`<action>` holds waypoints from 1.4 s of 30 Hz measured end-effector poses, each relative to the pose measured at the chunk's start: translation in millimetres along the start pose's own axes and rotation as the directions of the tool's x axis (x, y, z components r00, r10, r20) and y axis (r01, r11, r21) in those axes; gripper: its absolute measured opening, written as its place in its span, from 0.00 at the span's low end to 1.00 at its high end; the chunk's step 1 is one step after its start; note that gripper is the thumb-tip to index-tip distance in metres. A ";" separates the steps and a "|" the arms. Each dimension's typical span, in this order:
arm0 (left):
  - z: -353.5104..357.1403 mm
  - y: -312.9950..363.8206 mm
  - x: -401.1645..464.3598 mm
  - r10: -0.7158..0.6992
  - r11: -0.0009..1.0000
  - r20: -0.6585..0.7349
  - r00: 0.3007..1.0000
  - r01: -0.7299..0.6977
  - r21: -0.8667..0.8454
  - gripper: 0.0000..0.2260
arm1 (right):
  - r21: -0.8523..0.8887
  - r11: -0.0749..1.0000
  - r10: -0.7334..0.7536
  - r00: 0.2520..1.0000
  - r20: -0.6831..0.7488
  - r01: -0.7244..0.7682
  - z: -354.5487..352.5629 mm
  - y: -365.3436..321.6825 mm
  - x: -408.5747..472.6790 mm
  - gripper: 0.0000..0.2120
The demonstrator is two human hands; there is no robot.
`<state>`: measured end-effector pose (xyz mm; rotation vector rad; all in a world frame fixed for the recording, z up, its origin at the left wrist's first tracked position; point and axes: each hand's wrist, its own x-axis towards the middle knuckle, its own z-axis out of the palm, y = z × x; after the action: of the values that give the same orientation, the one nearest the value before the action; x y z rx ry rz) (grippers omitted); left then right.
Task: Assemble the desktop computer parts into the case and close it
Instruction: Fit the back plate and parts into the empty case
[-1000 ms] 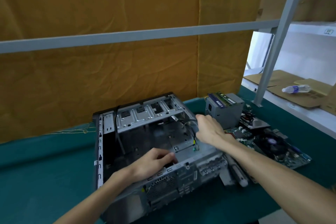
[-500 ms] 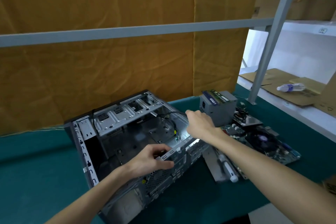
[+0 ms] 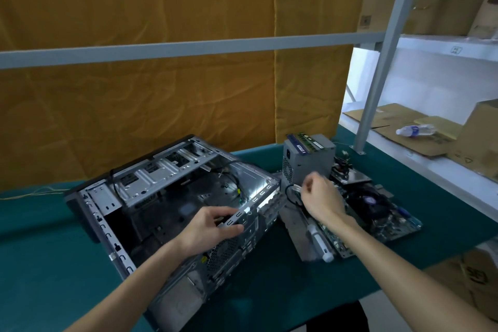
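The open grey computer case (image 3: 161,178) lies on its side on the green table (image 3: 54,264), its interior bare apart from loose cables. My left hand (image 3: 210,229) grips the case's near rear rim. My right hand (image 3: 320,197) is outside the case, just in front of the grey power supply (image 3: 310,162), fingers curled round a black cable with a white connector (image 3: 296,188). A memory stick (image 3: 310,141) lies on top of the power supply. The motherboard (image 3: 382,213) with its fan lies flat to the right.
A white-handled screwdriver (image 3: 320,244) rests on a metal plate (image 3: 293,226) between case and motherboard. A grey shelf post (image 3: 377,75) stands behind the parts. A water bottle (image 3: 416,130) and flat cardboard lie on the white shelf at right. An orange cloth hangs behind.
The case has swung to the left under my left hand. My right hand left the case's far rim, moved right toward the power supply and took hold of the cable.
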<state>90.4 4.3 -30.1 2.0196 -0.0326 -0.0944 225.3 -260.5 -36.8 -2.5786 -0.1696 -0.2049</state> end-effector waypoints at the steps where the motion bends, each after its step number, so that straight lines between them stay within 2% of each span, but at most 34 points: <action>1: 1.5 1.3 -0.5 -0.010 1.000 -0.013 1.000 0.010 0.008 0.13 | -0.128 0.991 0.034 0.998 0.053 -0.027 2.2 16.4 -11.2 0.09; 4: 7.9 4.3 1.5 -0.034 0.999 -0.090 0.995 0.038 0.033 0.18 | -0.394 0.919 0.076 0.968 0.238 0.025 19.2 34.9 -36.1 0.21; 6: 11.3 5.8 5.6 -0.066 0.997 -0.150 0.986 0.069 0.018 0.20 | -0.443 0.895 0.083 0.955 0.285 0.054 29.3 35.9 -44.2 0.26; 8: 11.5 6.5 10.6 -0.087 0.996 -0.200 0.976 0.090 0.007 0.20 | -0.440 0.897 0.103 0.942 0.320 0.051 36.0 36.7 -49.7 0.24; 12: 11.3 8.1 14.3 -0.044 0.990 -0.238 0.970 0.074 0.117 0.21 | -0.304 0.952 0.103 0.909 0.403 0.027 32.1 48.9 -60.1 0.08; 14: 12.3 9.5 13.8 -0.023 0.981 -0.235 0.972 0.067 0.182 0.22 | -0.170 0.982 0.147 0.880 0.452 -0.077 21.7 55.3 -64.4 0.14; 17: 12.9 10.3 11.6 -0.015 0.974 -0.241 0.970 0.068 0.215 0.22 | 0.000 0.982 0.163 0.854 0.493 -0.188 8.5 56.0 -67.5 0.13; 19: 13.2 10.3 10.2 -0.010 0.977 -0.250 0.968 0.063 0.204 0.20 | 0.064 0.977 0.153 0.874 0.461 -0.205 6.9 48.7 -57.7 0.21; 20: 13.1 9.5 10.0 -0.015 0.979 -0.253 0.967 0.066 0.191 0.19 | 0.047 0.980 0.153 0.890 0.429 -0.191 8.6 43.2 -50.5 0.21; 25: 11.0 0.3 13.0 -0.010 0.984 -0.261 0.965 0.056 0.169 0.17 | -0.259 0.964 0.115 0.974 0.196 -0.062 31.2 32.5 -12.8 0.18; 30: 11.6 -3.2 15.3 -0.006 0.985 -0.260 0.966 0.050 0.163 0.16 | -0.342 0.938 0.106 0.984 0.143 -0.052 48.8 43.7 1.1 0.07; 31: 12.0 -3.1 15.2 -0.008 0.985 -0.261 0.965 0.053 0.163 0.16 | -0.319 0.946 0.113 0.984 0.140 -0.064 49.1 44.7 3.4 0.05; 34: 12.6 -3.5 14.2 0.007 0.986 -0.267 0.964 0.038 0.163 0.12 | -0.197 0.973 0.151 0.978 0.142 -0.122 46.5 44.3 8.4 0.14; 38: 13.1 -3.5 13.4 0.027 0.985 -0.264 0.964 0.019 0.169 0.12 | -0.079 0.989 0.132 0.985 0.113 -0.123 44.3 38.6 2.0 0.09; 42: 11.8 -4.4 13.7 0.022 0.980 -0.284 0.959 0.036 0.198 0.18 | 0.184 0.974 0.145 0.988 -0.047 -0.134 36.6 32.9 -13.6 0.04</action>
<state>102.9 -5.3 -39.9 2.2175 0.1541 0.2045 221.3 -270.1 -86.8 -2.3896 0.0158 -0.2044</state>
